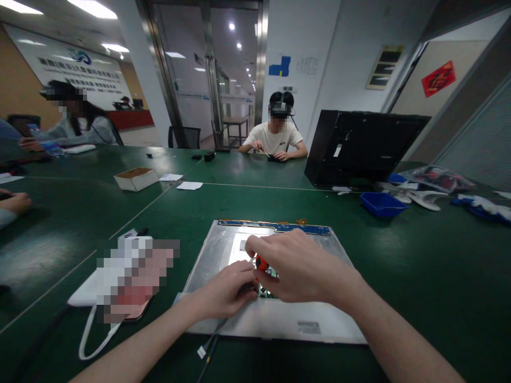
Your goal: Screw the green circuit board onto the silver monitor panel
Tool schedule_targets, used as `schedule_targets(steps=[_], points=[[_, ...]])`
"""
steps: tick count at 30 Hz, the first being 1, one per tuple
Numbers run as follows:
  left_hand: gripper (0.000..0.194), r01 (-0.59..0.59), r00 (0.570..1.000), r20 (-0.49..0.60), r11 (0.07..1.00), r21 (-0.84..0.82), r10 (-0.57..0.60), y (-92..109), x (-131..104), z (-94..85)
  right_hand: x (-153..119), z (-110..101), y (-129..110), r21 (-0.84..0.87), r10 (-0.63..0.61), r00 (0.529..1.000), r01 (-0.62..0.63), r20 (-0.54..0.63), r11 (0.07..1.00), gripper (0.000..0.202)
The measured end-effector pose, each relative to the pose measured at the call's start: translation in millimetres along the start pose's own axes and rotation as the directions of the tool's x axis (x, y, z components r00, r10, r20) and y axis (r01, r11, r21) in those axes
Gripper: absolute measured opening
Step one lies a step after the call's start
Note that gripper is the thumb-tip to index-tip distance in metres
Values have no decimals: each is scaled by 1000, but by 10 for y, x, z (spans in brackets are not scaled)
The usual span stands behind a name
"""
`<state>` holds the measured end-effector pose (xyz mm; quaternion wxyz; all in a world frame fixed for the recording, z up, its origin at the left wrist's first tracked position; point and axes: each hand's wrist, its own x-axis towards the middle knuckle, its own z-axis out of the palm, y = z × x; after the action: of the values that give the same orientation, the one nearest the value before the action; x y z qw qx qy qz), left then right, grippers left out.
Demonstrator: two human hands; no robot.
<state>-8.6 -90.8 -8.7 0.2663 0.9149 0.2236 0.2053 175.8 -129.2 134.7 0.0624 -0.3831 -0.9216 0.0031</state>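
Observation:
A flat metal-backed display panel [275, 319] lies on the green table before me. Along its far edge runs a narrow blue circuit strip [275, 227]. My right hand [299, 266] is curled over the panel's middle, its fingers closed around the red-and-black handle of a screwdriver [261, 263]. Beneath it, part of a green circuit board [265, 292] shows between the hands. My left hand [231, 287] rests over the panel with its fingertips pressed together beside the screwdriver; what they pinch, if anything, is hidden. Thin cables [211, 346] hang from the panel's near left edge.
Left of the panel lie a white power bank [85, 290] with a cable and a pink phone [138, 308]. Farther off are an open box [136, 179], a black monitor [363, 146] and a blue tray [382, 205]. Other people sit around the table; one hand [16, 203] shows at left.

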Motion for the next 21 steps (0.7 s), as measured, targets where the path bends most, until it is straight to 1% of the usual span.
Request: schedule_targets(steps=[6, 12, 15, 18, 21], points=[[11, 4, 1000, 15, 1000, -15, -4, 24, 11, -22, 5, 20, 3, -13, -2, 1000, 2, -3, 1000, 12], [17, -9, 1000, 20, 999, -33, 9, 15, 11, -23, -3, 54, 14, -32, 6, 999, -8, -44, 999, 12], [17, -10, 1000, 23, 1000, -29, 10, 4, 10, -17, -15, 33, 25, -11, -8, 999, 8, -34, 1000, 12], [15, -1, 1000, 28, 1000, -21, 2, -2, 11, -11, -20, 16, 30, 14, -23, 999, 23, -31, 1000, 8], [17, 1, 1000, 24, 1000, -30, -1, -6, 11, -7, -6, 34, 32, 5, -7, 999, 8, -37, 1000, 7]])
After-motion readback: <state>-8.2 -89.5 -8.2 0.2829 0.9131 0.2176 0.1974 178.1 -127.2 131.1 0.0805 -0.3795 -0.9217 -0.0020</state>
